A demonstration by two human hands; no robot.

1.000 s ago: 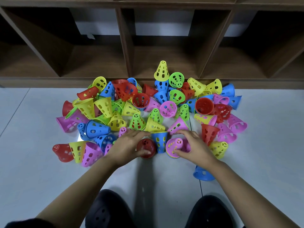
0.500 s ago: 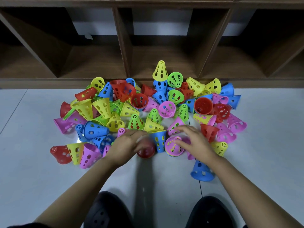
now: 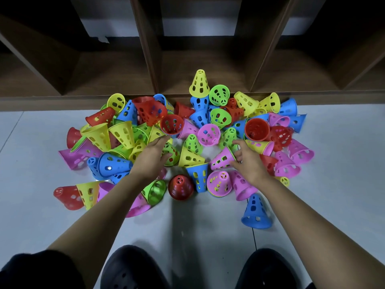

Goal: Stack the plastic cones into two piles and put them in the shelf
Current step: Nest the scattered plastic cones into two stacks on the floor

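Now both hands reach into the heap of plastic cones (image 3: 125,132) spread before the shelf (image 3: 145,59).

Left hand (image 3: 151,158) is spread, fingers nearly straight, lying over a green cone (image 3: 173,154) without closing on it. Right hand (image 3: 249,161) curls its fingers at the wide rim of a pink cone (image 3: 221,158) lying on its side just left of it; whether it truly grips, I cannot tell. A red cone (image 3: 180,187) stands between the two wrists.
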